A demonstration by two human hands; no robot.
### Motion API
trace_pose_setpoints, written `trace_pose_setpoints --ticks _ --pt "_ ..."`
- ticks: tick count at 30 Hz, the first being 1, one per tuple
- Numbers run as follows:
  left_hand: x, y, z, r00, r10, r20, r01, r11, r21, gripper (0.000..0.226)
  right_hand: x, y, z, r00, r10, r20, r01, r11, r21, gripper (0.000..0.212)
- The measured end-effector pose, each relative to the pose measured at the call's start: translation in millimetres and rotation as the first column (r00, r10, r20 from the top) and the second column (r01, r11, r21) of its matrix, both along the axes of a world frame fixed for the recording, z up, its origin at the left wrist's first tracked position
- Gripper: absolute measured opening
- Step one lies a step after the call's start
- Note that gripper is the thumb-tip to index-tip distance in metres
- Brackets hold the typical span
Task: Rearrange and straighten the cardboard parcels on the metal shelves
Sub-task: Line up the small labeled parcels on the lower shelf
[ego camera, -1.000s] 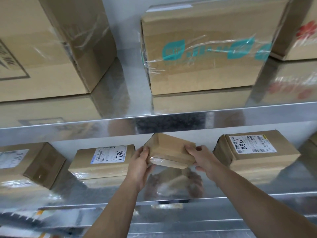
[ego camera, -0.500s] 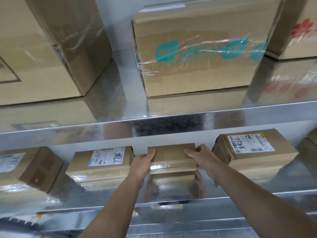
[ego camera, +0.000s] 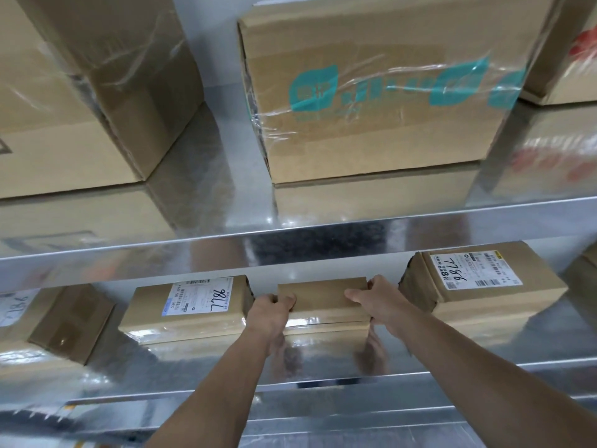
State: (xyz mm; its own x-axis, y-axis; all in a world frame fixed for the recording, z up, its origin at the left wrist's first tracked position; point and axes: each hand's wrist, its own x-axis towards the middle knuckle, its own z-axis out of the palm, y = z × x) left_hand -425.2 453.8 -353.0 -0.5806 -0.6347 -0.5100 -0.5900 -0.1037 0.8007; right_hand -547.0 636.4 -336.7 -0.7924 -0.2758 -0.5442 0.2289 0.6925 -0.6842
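A person's left hand (ego camera: 269, 310) and right hand (ego camera: 376, 299) grip opposite ends of a small plain cardboard parcel (ego camera: 323, 297) that sits squarely on the lower metal shelf (ego camera: 200, 367), with the fingers curled over its top at each side. Just outside the left hand lies a labelled parcel (ego camera: 187, 313) bearing a handwritten number. Just beyond the right hand lies a second labelled parcel (ego camera: 481, 286). Above both hands, on the upper shelf (ego camera: 323, 240), stands a large box with teal print (ego camera: 371, 124) under clear tape.
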Motion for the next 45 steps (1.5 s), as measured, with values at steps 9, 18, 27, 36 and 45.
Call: trace_pose_setpoints --ticks 9,18,27,36,45 --pt "9.6 -1.4 3.4 0.999 -0.019 -0.039 0.02 1.0 0.021 0.027 0.1 12.2 -10.7 0.91 -0.164 0.379 0.287 0.912 -0.293 0.046" --pt "28.1 15.0 13.3 0.963 0.189 -0.193 -0.1 0.913 0.396 0.028 9.0 16.4 -5.0 0.819 -0.251 0.517 0.515 0.718 -0.468 0.028" --pt "20.7 33.8 23.3 0.97 0.115 -0.215 -0.066 0.973 0.222 0.047 11.4 17.4 27.8 0.94 -0.041 0.34 0.264 0.718 -0.644 0.021" --pt "7.0 36.2 56.0 0.979 0.059 -0.197 -0.046 0.996 0.071 0.035 19.3 8.1 45.2 0.986 0.03 0.161 0.078 0.782 -0.619 0.028" --pt "9.0 44.2 67.4 0.981 -0.089 -0.17 0.119 0.977 0.177 0.036 27.9 -1.3 41.9 0.997 0.068 0.047 -0.04 0.896 -0.443 0.019"
